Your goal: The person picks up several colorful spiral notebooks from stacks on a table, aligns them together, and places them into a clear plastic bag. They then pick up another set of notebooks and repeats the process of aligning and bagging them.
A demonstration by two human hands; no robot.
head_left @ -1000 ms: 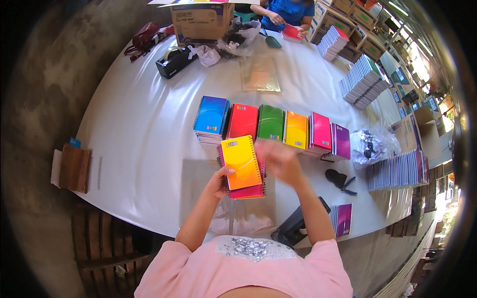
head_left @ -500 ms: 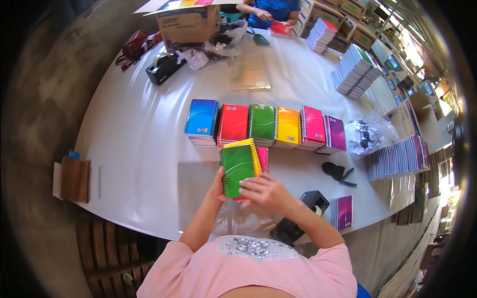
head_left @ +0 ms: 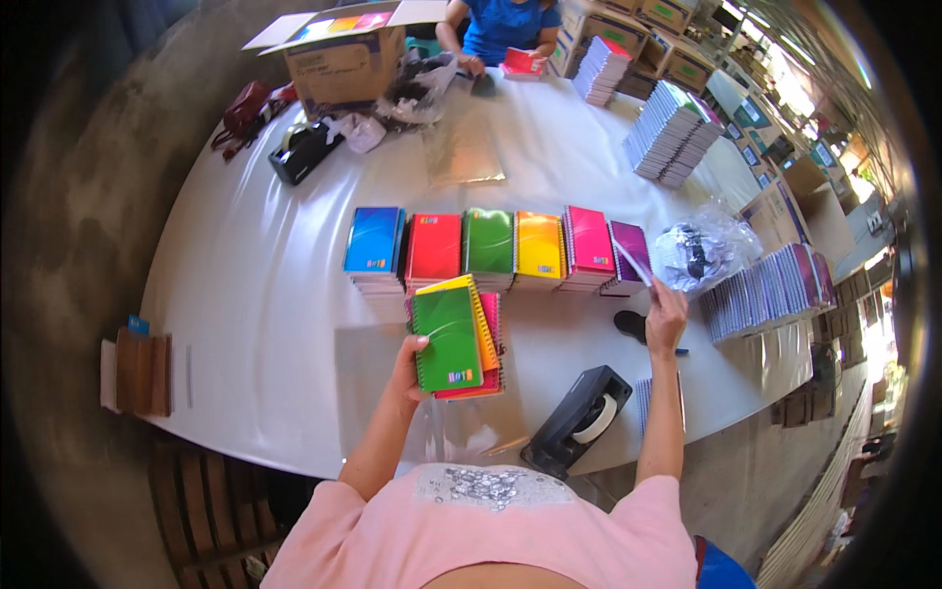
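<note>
My left hand (head_left: pixel 409 365) holds a small stack of spiral notebooks (head_left: pixel 454 337), green on top with yellow, orange and pink ones under it, above a clear plastic sheet (head_left: pixel 392 378) on the white table (head_left: pixel 255 294). My right hand (head_left: pixel 666 316) is stretched out to the right and grips the edge of a purple notebook (head_left: pixel 631 253) at the right end of the row. That row runs blue (head_left: pixel 374 241), red (head_left: pixel 434 247), green (head_left: pixel 489 242), yellow (head_left: pixel 540 245), pink (head_left: pixel 589 242), purple, each a short pile.
A black tape dispenser (head_left: pixel 577 419) sits at the near edge; another (head_left: pixel 305 151) is far left by a cardboard box (head_left: pixel 343 54). Notebook stacks (head_left: pixel 672 133) and a plastic bag (head_left: pixel 702 250) lie on the right. A person in blue (head_left: pixel 500 29) works at the far end.
The stack in my left hand gained a green notebook on top. My right hand left the stack and reached right to the purple notebook pile.
</note>
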